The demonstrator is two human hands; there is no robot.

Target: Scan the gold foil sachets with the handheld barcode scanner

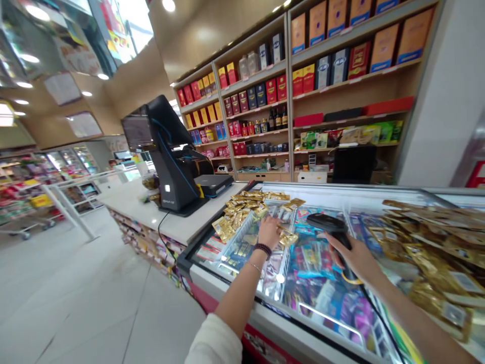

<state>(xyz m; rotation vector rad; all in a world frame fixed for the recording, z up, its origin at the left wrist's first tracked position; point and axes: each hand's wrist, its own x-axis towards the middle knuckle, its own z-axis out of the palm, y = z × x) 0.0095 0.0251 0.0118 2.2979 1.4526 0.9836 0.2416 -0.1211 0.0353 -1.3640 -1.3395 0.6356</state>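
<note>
My left hand (270,232), with a dark beaded bracelet at the wrist, reaches down over the freezer's glass top with its fingers bent onto a small gold foil packet (288,239). The fingertips are partly hidden. Just beyond and to the left lies a loose pile of similar gold packets (242,208). In my right hand (356,258) is a black handheld barcode scanner (329,222), its head pointing left toward the packets and its cable trailing down. A larger heap of gold packets (424,242) lies to the right of this hand.
Beneath the glass of the chest freezer (235,298) are colourful frozen packages (314,258) and white wire baskets. On the left stands a counter (178,227) with a black checkout terminal (170,167). Shelves of boxes (261,96) line the back wall.
</note>
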